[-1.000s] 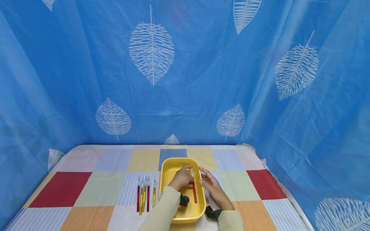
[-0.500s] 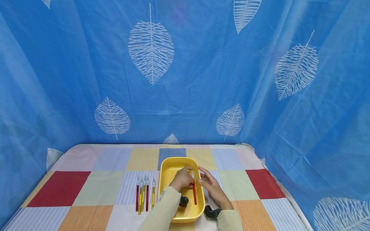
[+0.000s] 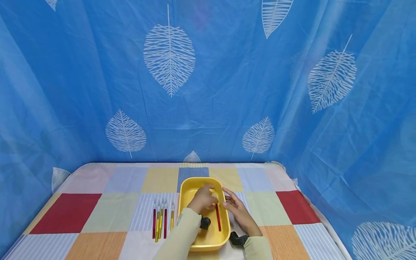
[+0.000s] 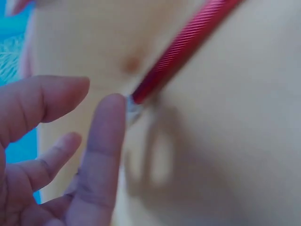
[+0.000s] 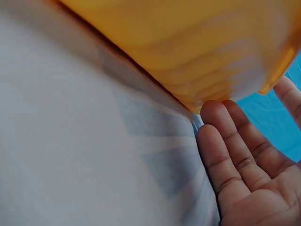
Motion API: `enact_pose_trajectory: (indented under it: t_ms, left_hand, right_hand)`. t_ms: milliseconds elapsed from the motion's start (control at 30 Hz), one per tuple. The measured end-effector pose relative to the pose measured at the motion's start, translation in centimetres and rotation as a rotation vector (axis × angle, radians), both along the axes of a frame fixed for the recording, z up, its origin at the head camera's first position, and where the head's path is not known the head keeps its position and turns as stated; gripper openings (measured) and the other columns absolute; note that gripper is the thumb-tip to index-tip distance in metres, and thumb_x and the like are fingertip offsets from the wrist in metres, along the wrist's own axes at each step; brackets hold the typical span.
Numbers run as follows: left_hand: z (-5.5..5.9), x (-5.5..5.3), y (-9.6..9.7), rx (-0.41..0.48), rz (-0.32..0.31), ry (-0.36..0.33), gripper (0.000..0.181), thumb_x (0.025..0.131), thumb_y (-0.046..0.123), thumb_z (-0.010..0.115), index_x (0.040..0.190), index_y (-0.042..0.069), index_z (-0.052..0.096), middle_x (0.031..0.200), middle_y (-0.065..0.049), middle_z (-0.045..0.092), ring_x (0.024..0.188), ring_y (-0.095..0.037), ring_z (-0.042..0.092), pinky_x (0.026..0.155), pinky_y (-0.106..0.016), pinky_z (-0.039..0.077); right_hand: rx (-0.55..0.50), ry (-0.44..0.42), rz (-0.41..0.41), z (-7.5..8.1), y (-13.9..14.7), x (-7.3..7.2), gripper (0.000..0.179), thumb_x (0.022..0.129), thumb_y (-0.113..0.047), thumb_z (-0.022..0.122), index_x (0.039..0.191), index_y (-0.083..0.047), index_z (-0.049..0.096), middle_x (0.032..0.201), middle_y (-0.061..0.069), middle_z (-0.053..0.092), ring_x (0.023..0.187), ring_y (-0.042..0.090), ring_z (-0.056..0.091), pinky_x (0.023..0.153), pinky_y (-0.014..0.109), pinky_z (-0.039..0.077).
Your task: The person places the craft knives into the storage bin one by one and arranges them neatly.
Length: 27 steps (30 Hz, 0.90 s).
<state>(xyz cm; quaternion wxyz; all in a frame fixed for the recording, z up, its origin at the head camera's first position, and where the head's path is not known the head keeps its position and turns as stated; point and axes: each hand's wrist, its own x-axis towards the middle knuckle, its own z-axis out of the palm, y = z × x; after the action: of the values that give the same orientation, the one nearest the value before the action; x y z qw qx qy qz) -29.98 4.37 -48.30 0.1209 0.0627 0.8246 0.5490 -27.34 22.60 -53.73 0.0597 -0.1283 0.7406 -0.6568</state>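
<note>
A red craft knife (image 3: 218,218) with a knurled grip lies along the right side inside a yellow plastic box (image 3: 204,248). Over it, inside the box, is my left hand (image 3: 203,199). In the left wrist view thumb and fingers stand apart, with one fingertip right at the pale collar of the craft knife (image 4: 186,44); its tip is hidden behind that finger. My right hand (image 3: 241,213) is at the outside of the box's right wall, its fingers extended. The right wrist view shows these fingertips (image 5: 217,115) close against the lower wall of the box (image 5: 188,52).
Left of the box, several craft knives with red handles (image 3: 154,224) and yellow handles (image 3: 172,220) lie side by side, pale tips pointing away. A patchwork cloth (image 3: 107,209) covers the table. Blue leaf-print curtains (image 3: 221,90) enclose the back and sides.
My left hand has drawn slightly left and its fingers have come off the red craft knife, which stays in the box. My right hand keeps its place at the wall.
</note>
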Motion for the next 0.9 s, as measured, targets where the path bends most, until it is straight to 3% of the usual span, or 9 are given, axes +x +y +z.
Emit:
enact_pose_trajectory:
  t_ms: [133,267,400,533,700,900]
  left_hand:
    - [1.0,0.1,-0.4,0.012,-0.024,-0.030,0.052,0.084,-0.001,0.071,0.133,-0.003,0.053,0.121,-0.026,0.057,0.078,-0.030,0.069,0.071,-0.041,0.060]
    - [1.8,0.2,-0.7,0.007,-0.051,-0.037,0.046,0.086,0.001,0.071,0.129,-0.001,0.057,0.113,-0.020,0.059,0.083,-0.031,0.066,0.075,-0.042,0.059]
    - [2.2,0.2,-1.0,-0.027,-0.097,0.009,0.043,0.086,0.003,0.072,0.127,0.001,0.059,0.104,-0.013,0.062,0.086,-0.030,0.063,0.074,-0.041,0.058]
    - [2.9,0.4,-1.7,-0.077,-0.164,0.080,0.042,0.088,0.007,0.072,0.127,0.003,0.061,0.105,-0.011,0.064,0.088,-0.026,0.062,0.076,-0.040,0.056]
    - [3.9,0.8,-2.5,-0.095,-0.253,0.160,0.039,0.090,0.009,0.072,0.127,0.004,0.061,0.112,-0.013,0.065,0.100,-0.028,0.062,0.083,-0.042,0.056]
    - [4.6,1.3,-3.3,-0.082,-0.326,0.208,0.038,0.091,0.010,0.071,0.128,0.003,0.060,0.118,-0.015,0.064,0.109,-0.032,0.061,0.083,-0.041,0.056]
  right_hand:
    - [-0.002,-0.023,-0.017,0.1,0.0,0.2,0.054,0.100,-0.020,0.059,0.152,-0.018,0.042,0.134,0.016,0.050,0.121,0.027,0.048,0.107,0.046,0.036]
    - [-0.005,-0.023,-0.017,0.0,0.0,0.1,0.054,0.100,-0.019,0.058,0.152,-0.018,0.042,0.134,0.016,0.049,0.120,0.027,0.048,0.105,0.043,0.038]
    - [-0.023,-0.031,-0.005,0.0,0.0,-0.1,0.056,0.100,-0.018,0.058,0.153,-0.016,0.040,0.133,0.018,0.048,0.118,0.027,0.052,0.101,0.038,0.042]
    - [-0.025,-0.026,0.001,0.0,0.0,-0.2,0.057,0.100,-0.018,0.058,0.153,-0.014,0.038,0.133,0.019,0.048,0.116,0.027,0.053,0.099,0.036,0.044]
    - [-0.008,-0.033,-0.025,0.0,-0.1,-0.1,0.056,0.099,-0.021,0.060,0.152,-0.016,0.041,0.133,0.015,0.048,0.117,0.025,0.049,0.102,0.040,0.040]
    - [-0.016,-0.037,-0.022,0.0,-0.1,0.0,0.054,0.100,-0.020,0.058,0.151,-0.017,0.042,0.133,0.015,0.050,0.120,0.026,0.047,0.106,0.046,0.037]
